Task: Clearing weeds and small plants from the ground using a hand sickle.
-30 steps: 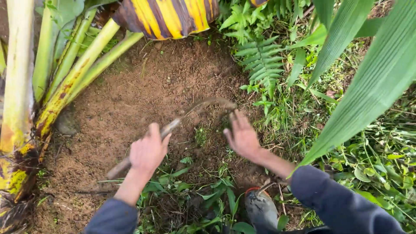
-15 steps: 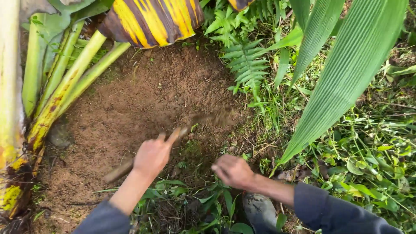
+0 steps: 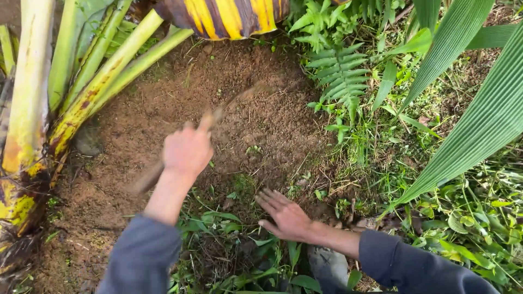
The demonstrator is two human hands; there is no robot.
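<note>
The left hand (image 3: 188,149) is clenched around a long thin tool (image 3: 218,115), a stick-like handle or blade that is blurred with motion, so its exact kind cannot be told. One end of it runs out beyond the knuckles, up and away from the person over the bare brown soil (image 3: 256,103); the other end sticks out behind the wrist, down toward the person's left, just above the ground. The grey-blue sleeve (image 3: 143,256) of that arm begins below the wrist. The right hand (image 3: 284,216) is released, its fingers spread flat and its palm down, resting on the ground among low green weeds (image 3: 229,228) at the near edge of the soil patch; it holds nothing and lies well apart from the tool, nearer the person and to the right of the left hand. Just below this hand, beside its sleeve, the toe of a grey shoe (image 3: 327,267) shows. Farther out to the left of the left hand stand thick yellow-green plant stalks (image 3: 92,81), fanning from a stout trunk base (image 3: 24,136) at the frame's left edge. Beyond the tool's far end, a large yellow leaf with dark brown stripes (image 3: 229,16) hangs over the soil. To the right of both hands grow a fern (image 3: 340,68), then broad ribbed green palm-like leaves (image 3: 479,125) over tangled grass.
</note>
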